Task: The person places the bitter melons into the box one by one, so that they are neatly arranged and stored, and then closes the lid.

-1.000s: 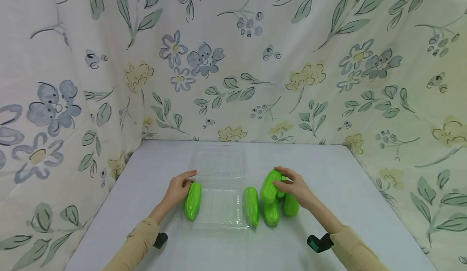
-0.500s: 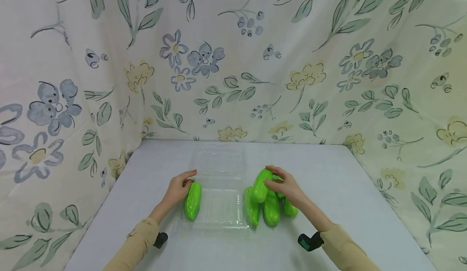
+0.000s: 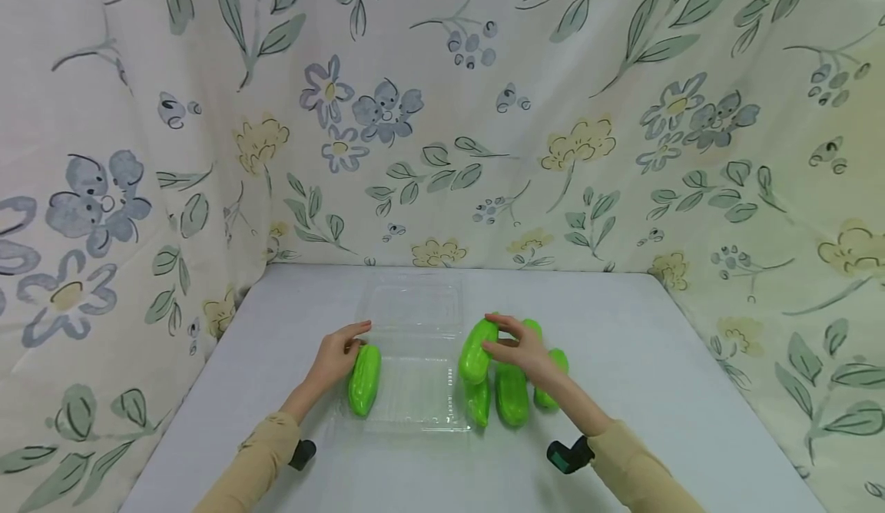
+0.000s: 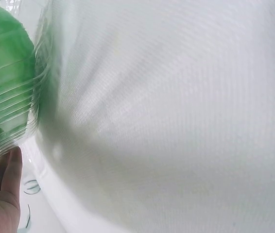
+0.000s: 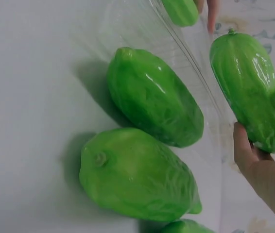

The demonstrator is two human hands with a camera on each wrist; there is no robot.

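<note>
A hinged clear plastic container (image 3: pixel 422 430) lies with its lid (image 3: pixel 415 309) folded back, a green papaya (image 3: pixel 364 381) along the left of its base. At the hinge's left end my left hand (image 3: pixel 339 355) holds the container; in the left wrist view its fingers (image 4: pixel 12 170) meet the ribbed corner, the thumb hidden. My right hand (image 3: pixel 522 348) grips another papaya (image 5: pixel 247 90) by one end between thumb and fingers. That papaya is raised by the container's right side, overlapping a papaya (image 3: pixel 478 407) below it in the head view.
More green papayas, one of them a papaya (image 3: pixel 512 398) lying lengthwise, rest on the white tabletop (image 3: pixel 442 474) under and beside my right hand. Behind the table hangs a floral curtain (image 3: pixel 442 152). A dark wrist camera (image 3: pixel 570 455) hangs below my right sleeve.
My right hand has carried its papaya leftward, from over the group of papayas to the container's right side. More of the papayas on the right show now. My left hand stays in place.
</note>
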